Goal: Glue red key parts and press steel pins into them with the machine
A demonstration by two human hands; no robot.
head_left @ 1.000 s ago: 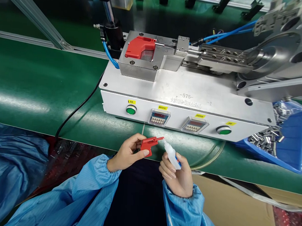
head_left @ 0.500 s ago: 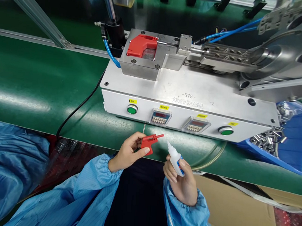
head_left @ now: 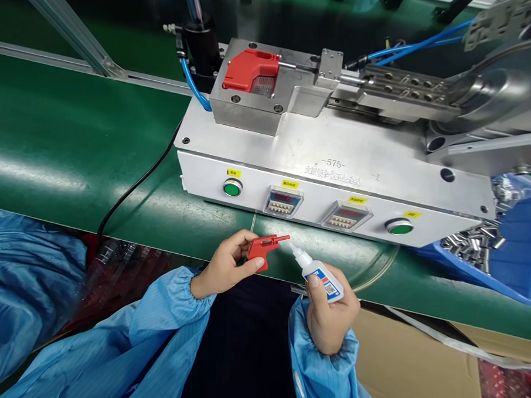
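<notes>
Between the thumb and fingers of my left hand [head_left: 227, 265] is a red plastic gun-shaped part [head_left: 259, 253], its thin stem pointing right. My right hand [head_left: 331, 310] grips a small white glue bottle [head_left: 323, 279] with a blue and red label. The bottle leans over, and its narrow nozzle points up and left, close to the tip of the red stem; whether they touch I cannot tell. Beyond both hands, a second red gun-shaped part [head_left: 249, 68] sits in the metal fixture block [head_left: 247, 117], with a steel rod at its front end.
The white machine base [head_left: 250, 148] carries green buttons [head_left: 233, 188] and small digital timers [head_left: 283, 202]. A blue bin [head_left: 516, 245] of short metal tubes stands at right. A black cable [head_left: 138, 184] crosses the green table at left. Cardboard [head_left: 416, 364] lies below the table's edge.
My right hand has turned the glue bottle from steep to more slanted, bringing its nozzle nearer the red stem. The left hand has stayed almost still. The camera view has shifted slightly.
</notes>
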